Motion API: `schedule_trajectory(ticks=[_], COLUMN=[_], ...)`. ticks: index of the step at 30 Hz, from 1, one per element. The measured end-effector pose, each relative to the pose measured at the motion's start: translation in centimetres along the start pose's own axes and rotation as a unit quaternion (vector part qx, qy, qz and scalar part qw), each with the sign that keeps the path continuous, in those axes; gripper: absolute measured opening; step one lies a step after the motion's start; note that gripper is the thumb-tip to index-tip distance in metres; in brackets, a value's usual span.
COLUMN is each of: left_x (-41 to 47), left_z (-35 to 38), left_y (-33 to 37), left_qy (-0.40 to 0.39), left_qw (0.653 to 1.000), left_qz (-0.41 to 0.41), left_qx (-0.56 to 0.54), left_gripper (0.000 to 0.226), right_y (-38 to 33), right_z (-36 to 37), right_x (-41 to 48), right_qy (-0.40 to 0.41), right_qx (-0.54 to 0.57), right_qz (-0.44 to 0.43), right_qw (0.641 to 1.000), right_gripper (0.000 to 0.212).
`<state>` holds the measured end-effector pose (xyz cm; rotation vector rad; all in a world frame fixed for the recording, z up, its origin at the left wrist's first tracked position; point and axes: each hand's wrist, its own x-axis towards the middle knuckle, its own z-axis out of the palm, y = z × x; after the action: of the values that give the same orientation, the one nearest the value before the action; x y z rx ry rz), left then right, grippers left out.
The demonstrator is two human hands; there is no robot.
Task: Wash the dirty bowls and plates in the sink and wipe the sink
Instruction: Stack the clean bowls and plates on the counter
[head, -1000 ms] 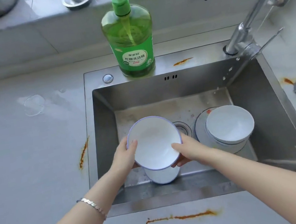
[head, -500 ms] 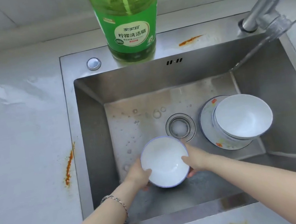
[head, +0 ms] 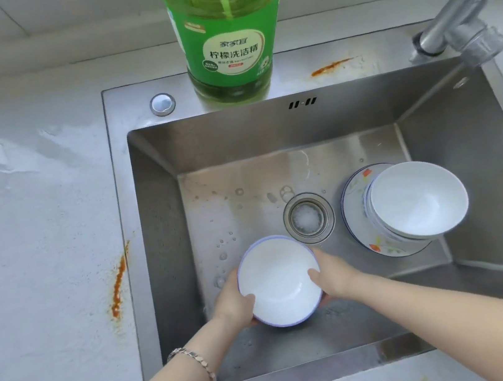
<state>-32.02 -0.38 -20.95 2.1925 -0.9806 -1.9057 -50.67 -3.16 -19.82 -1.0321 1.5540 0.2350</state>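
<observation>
Steel sink (head: 160,204) w/ wet floor: I'm holding a blue-rimmed white bowl (head: 278,281) near its front-left corner. My left hand (head: 232,302) & right hand (head: 334,275) grip opposite sides, thumbs over the rim, fingers hidden underneath. Can't tell if it touches the floor. Right of the drain (head: 309,218), stacked bowls (head: 417,198) cover most of a patterned plate (head: 354,207). Dish-soap bottle (head: 226,31) on the back edge & faucet (head: 461,5) are cut off at top.

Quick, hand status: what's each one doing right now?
Left hand: gripping the blue-rimmed white bowl at its left side, thumb over the rim.
Right hand: gripping the same bowl at its right side.
</observation>
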Motion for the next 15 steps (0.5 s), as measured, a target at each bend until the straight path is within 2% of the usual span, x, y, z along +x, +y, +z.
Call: schedule_trajectory(ticks=[2, 5, 9, 12, 15], left_x=[-1.4, -3.9, -8.3, -12.0, -15.6], left_z=[-0.9, -3.0, -5.4, -6.8, -7.7], left_y=[0.7, 2.8, 7.3, 11.0, 14.0], left_qy=[0.020, 0.077, 0.147, 0.203, 0.262], left_qw=[0.999, 0.988, 0.956, 0.919, 0.873], left_qz=[0.035, 0.131, 0.255, 0.339, 0.412], left_qx=[-0.015, 0.000, 0.003, 0.004, 0.004], left_gripper=[0.066, 0.069, 0.069, 0.067, 0.065], right_y=[-0.6, -2.6, -6.3, -8.8, -10.5], right_z=[-0.3, -1.6, -4.7, -7.1, -9.1], right_x=[-1.0, -3.4, -8.2, -11.9, -14.8], right_qy=[0.028, 0.098, 0.197, 0.308, 0.375], right_qx=[-0.002, -0.046, 0.010, 0.019, 0.046], right_qz=[-0.028, -0.093, -0.206, -0.318, -0.428], right_qw=[0.999, 0.990, 0.958, 0.897, 0.821], right_gripper=[0.053, 0.056, 0.057, 0.060, 0.060])
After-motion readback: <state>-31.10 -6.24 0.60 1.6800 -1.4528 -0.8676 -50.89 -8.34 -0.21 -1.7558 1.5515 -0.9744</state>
